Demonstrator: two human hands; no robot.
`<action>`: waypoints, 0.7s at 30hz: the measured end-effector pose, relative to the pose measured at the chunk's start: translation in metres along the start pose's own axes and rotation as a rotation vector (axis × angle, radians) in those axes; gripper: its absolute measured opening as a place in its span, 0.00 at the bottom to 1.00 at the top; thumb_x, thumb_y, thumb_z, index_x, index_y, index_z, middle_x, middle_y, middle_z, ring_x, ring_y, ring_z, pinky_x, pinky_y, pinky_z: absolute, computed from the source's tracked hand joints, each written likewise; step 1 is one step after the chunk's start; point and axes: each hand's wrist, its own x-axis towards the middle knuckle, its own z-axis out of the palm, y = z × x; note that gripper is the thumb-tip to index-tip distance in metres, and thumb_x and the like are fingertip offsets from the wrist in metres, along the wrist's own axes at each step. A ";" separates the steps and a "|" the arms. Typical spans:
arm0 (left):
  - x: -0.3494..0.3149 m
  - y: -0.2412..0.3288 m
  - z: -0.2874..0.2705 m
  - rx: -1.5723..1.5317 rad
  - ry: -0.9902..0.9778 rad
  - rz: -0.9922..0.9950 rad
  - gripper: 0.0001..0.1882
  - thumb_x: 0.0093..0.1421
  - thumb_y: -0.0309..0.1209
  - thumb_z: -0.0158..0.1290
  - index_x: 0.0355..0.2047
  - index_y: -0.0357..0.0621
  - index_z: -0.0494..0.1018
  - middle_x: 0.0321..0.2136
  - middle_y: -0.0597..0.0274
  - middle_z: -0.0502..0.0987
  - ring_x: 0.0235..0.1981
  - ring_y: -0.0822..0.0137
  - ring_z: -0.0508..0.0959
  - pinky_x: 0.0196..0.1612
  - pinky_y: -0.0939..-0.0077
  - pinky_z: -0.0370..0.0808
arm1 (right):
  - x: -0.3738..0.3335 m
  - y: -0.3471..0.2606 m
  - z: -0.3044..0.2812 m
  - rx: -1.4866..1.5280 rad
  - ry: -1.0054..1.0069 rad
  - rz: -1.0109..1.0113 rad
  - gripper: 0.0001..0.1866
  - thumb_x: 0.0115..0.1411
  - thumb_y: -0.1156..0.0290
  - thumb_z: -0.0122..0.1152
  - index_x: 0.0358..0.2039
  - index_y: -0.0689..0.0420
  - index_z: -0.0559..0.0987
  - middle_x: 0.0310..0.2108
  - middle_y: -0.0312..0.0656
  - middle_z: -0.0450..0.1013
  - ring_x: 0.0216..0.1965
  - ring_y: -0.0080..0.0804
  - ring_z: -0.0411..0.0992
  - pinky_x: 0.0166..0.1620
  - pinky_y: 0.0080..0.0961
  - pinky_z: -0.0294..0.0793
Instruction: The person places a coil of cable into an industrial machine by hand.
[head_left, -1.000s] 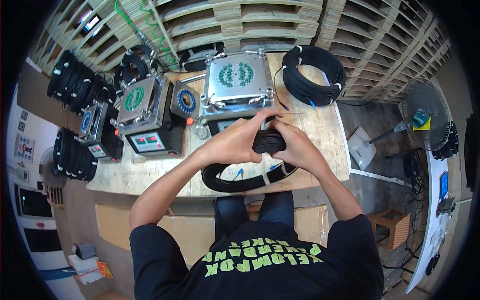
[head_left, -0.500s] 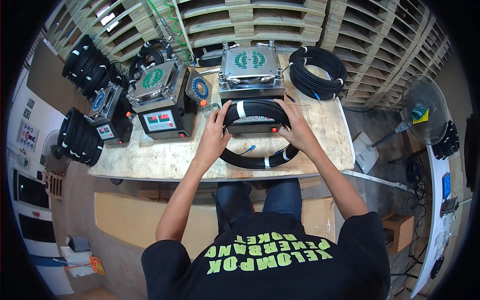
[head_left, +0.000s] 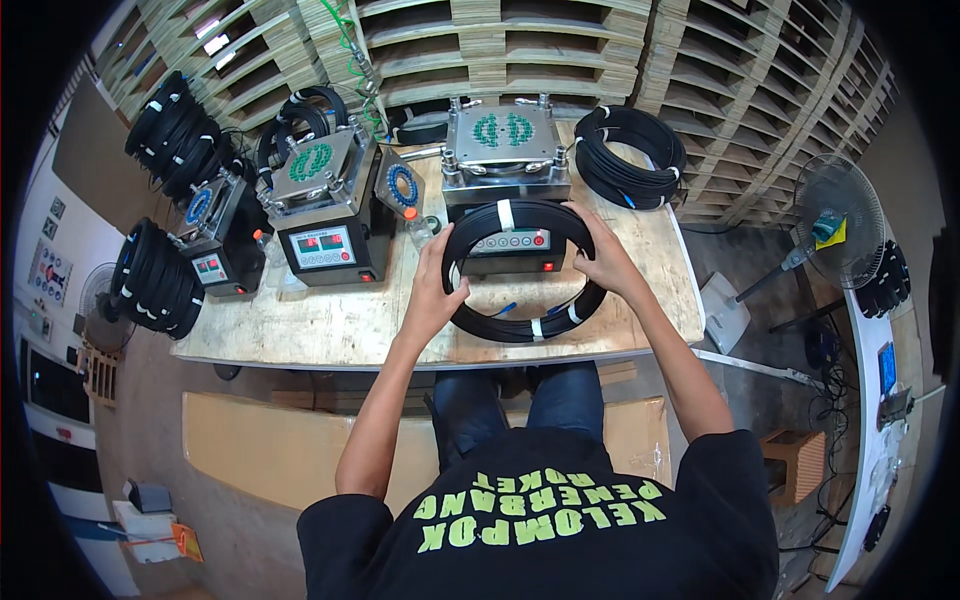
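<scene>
A left hand point(head_left: 432, 292) and a right hand point(head_left: 608, 262) hold a black cable coil point(head_left: 492, 328) by its opposite sides above the front of a pale wooden desk point(head_left: 330, 325). The fingers point(head_left: 433, 256) of each hand curve around the outside of the ring, parted only by its thickness, with the thumbs pressed to the inner side. The coil stands tilted, its far edge raised; whether its near edge rests on the wood cannot be told. White bands point(head_left: 505, 214) bind the cable, and a blue-tipped connector point(head_left: 508, 307) shows inside the loop. Through the ring appear the control panel point(head_left: 513, 242) and red switch point(head_left: 548, 267) of a metal-topped machine point(head_left: 503, 155), its upper plate dotted with green pieces. To the left sit a second machine point(head_left: 330, 250) with a red display and a smaller one point(head_left: 212, 268), while an orange-capped bottle point(head_left: 418, 230) stands between the two larger units. Another black coil point(head_left: 622, 175) lies at the desk's back right corner, wooden pallets point(head_left: 510, 50) rise behind, and a fan point(head_left: 842, 225) stands off to the right.
</scene>
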 end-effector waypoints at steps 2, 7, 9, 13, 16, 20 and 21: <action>-0.001 -0.003 0.006 -0.007 0.001 -0.021 0.45 0.51 0.18 0.55 0.68 0.51 0.51 0.55 0.45 0.63 0.57 0.45 0.67 0.59 0.60 0.67 | 0.000 0.011 0.000 -0.017 0.024 -0.027 0.42 0.45 0.87 0.55 0.64 0.53 0.63 0.51 0.49 0.68 0.47 0.38 0.70 0.49 0.26 0.70; -0.006 -0.016 0.032 -0.029 0.102 -0.145 0.49 0.50 0.16 0.55 0.70 0.49 0.44 0.55 0.41 0.60 0.56 0.41 0.66 0.60 0.58 0.65 | -0.006 0.013 0.020 -0.172 0.270 0.026 0.41 0.48 0.85 0.60 0.65 0.49 0.63 0.45 0.50 0.71 0.43 0.45 0.74 0.47 0.32 0.73; -0.006 -0.019 0.036 -0.007 0.114 -0.165 0.49 0.50 0.15 0.54 0.70 0.49 0.44 0.54 0.41 0.60 0.56 0.41 0.66 0.60 0.58 0.65 | -0.012 0.014 0.029 -0.219 0.323 0.044 0.41 0.49 0.84 0.60 0.65 0.48 0.63 0.44 0.50 0.71 0.43 0.46 0.74 0.46 0.33 0.74; -0.007 -0.018 0.038 0.005 0.100 -0.214 0.48 0.51 0.14 0.50 0.70 0.52 0.43 0.53 0.38 0.59 0.54 0.37 0.66 0.58 0.55 0.65 | -0.022 0.010 0.036 -0.321 0.416 0.071 0.40 0.51 0.84 0.59 0.65 0.46 0.63 0.43 0.48 0.70 0.43 0.46 0.74 0.43 0.33 0.75; -0.005 -0.023 0.033 -0.004 0.075 -0.208 0.47 0.52 0.14 0.47 0.70 0.55 0.43 0.51 0.36 0.59 0.51 0.34 0.68 0.56 0.53 0.66 | -0.017 0.014 0.030 -0.231 0.366 0.100 0.40 0.51 0.84 0.60 0.65 0.46 0.63 0.45 0.49 0.69 0.45 0.46 0.73 0.46 0.34 0.74; -0.003 -0.027 0.021 0.015 0.016 -0.183 0.46 0.53 0.16 0.46 0.71 0.55 0.43 0.46 0.38 0.62 0.49 0.36 0.68 0.57 0.54 0.65 | -0.011 0.024 0.017 -0.008 0.130 0.128 0.40 0.51 0.84 0.59 0.66 0.49 0.63 0.48 0.51 0.68 0.49 0.46 0.71 0.51 0.32 0.70; 0.000 -0.024 0.017 0.014 0.013 -0.182 0.46 0.53 0.16 0.46 0.71 0.55 0.43 0.46 0.38 0.62 0.49 0.36 0.68 0.57 0.54 0.65 | -0.014 0.024 0.015 -0.020 0.100 0.134 0.40 0.51 0.83 0.58 0.66 0.52 0.61 0.48 0.54 0.68 0.51 0.47 0.70 0.54 0.31 0.68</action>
